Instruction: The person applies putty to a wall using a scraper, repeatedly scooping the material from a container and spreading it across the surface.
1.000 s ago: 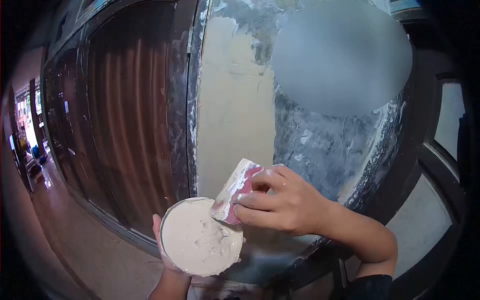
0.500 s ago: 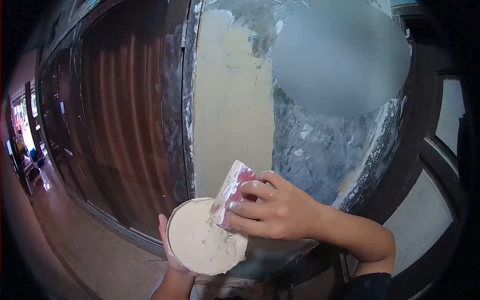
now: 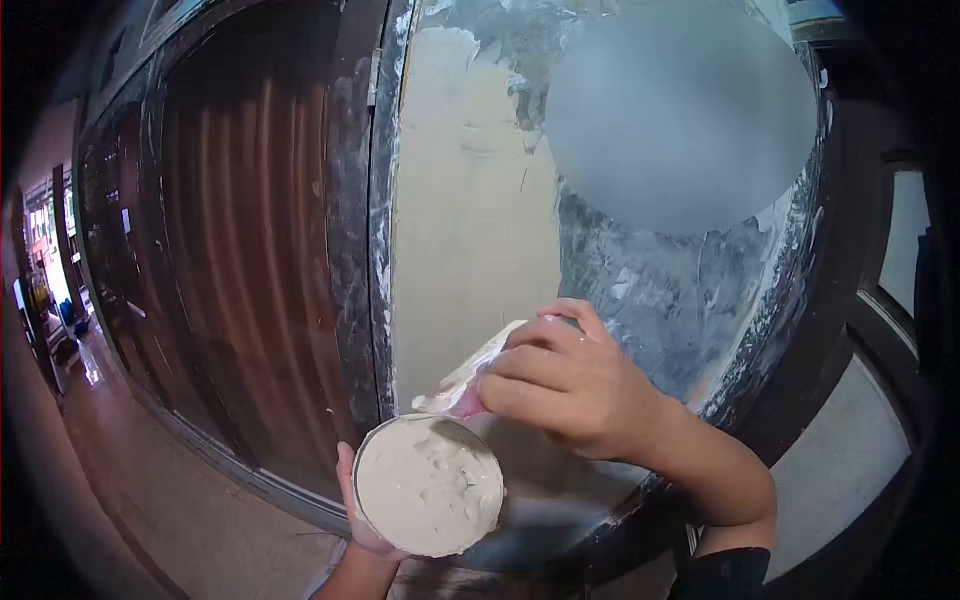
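Note:
My left hand (image 3: 366, 525) grips a round tub (image 3: 358, 482) from its left side and underneath. Thick, cream-coloured filler paste (image 3: 405, 485) fills it, its surface stirred up toward the right. In my right hand (image 3: 580, 390) is a wide putty spreader (image 3: 468, 402), partly red and smeared with whitish paste; my fingers cover much of it. Its lower left corner carries a lump of paste just above the tub's far rim. Behind the spreader rises a wall panel with a smooth cream-coated strip (image 3: 480, 240).
Right of the strip the panel is bare, patchy grey (image 3: 650, 290), partly hidden by a blurred oval (image 3: 680, 120). A dark-framed door with a brown curtain (image 3: 250, 250) stands at left; dark framed panels (image 3: 840, 450) at right. Tiled floor (image 3: 170, 460) runs lower left.
The spreader has come up out of the paste, moving up and right with my right hand, and now tilts flatter. The tub has shifted slightly right and down in the view.

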The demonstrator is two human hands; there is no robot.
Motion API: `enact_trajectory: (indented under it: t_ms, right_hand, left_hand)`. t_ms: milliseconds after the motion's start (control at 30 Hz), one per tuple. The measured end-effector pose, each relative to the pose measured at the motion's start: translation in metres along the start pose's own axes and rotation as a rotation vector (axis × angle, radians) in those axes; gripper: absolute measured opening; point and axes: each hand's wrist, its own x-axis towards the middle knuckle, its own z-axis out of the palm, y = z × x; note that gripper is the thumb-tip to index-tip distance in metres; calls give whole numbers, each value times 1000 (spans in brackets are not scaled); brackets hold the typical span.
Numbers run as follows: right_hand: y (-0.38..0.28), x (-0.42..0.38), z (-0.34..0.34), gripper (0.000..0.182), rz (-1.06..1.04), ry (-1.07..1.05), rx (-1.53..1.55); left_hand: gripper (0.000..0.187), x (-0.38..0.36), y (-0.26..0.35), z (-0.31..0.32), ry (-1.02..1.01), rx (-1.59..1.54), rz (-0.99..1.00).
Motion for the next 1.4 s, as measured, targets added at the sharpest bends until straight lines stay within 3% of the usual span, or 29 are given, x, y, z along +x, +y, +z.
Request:
enact_trajectory:
  t_ms: [100, 133, 233, 300, 333, 433, 467, 500, 600, 700, 733, 800, 867, 900, 1067, 1133, 1267, 1300, 1400]
  right_hand:
    - [30, 3, -1, 32, 223, -48, 114]
    - [42, 3, 1, 32, 264, 30, 111]
    - [75, 17, -4, 22, 379, 109, 32]
    - [106, 25, -9, 16, 571, 239, 76]
    - [118, 31, -15, 25, 669, 263, 31]
    - [165, 46, -32, 36, 669, 367, -124]
    - [177, 52, -36, 39, 672, 403, -172]
    - [191, 57, -40, 43, 656, 418, -193]
    - [210, 67, -42, 48, 682, 314, -318]
    - [234, 76, -43, 51, 619, 268, -458]
    - [239, 82, -51, 51, 696, 270, -466]
    - [244, 84, -59, 50, 687, 355, -432]
    - [232, 80, -51, 50, 650, 294, -339]
    - [236, 78, -39, 51, 496, 294, -444]
    - [269, 88, -58, 50, 513, 380, -582]
    - [259, 89, -62, 49, 526, 411, -482]
    - [234, 78, -32, 51, 458, 107, -536]
    - [251, 81, -34, 50, 402, 242, -524]
    - [269, 101, -61, 47, 503, 436, -559]
  left_hand:
    - [120, 10, 4, -17, 20, 123, -47]
    - [122, 11, 6, -20, 25, 124, -53]
    - [118, 13, 11, -22, -14, 89, -25]
    - [113, 14, 15, -22, -31, 55, -1]
    - [111, 14, 17, -23, -37, 38, 11]
    - [106, 17, 27, -26, -51, -14, 41]
    - [123, 26, 28, -53, 50, 195, 91]
    - [123, 27, 31, -54, 35, 171, 80]
    - [124, 32, 37, -56, 17, 129, 73]
    - [125, 35, 38, -60, 11, 69, 84]
    - [125, 35, 37, -61, 10, 47, 89]
    - [121, 32, 36, -57, -2, 35, 83]
    - [115, 27, 39, -47, -35, 11, 80]
    - [111, 26, 40, -43, -53, -2, 81]
    - [112, 35, 42, -37, -115, 131, 80]
    - [113, 33, 40, -41, -118, -19, 76]
    - [113, 34, 41, -44, -136, -58, 78]
    - [113, 35, 41, -45, -86, -14, 106]
    - [113, 34, 39, -39, -28, 33, 125]
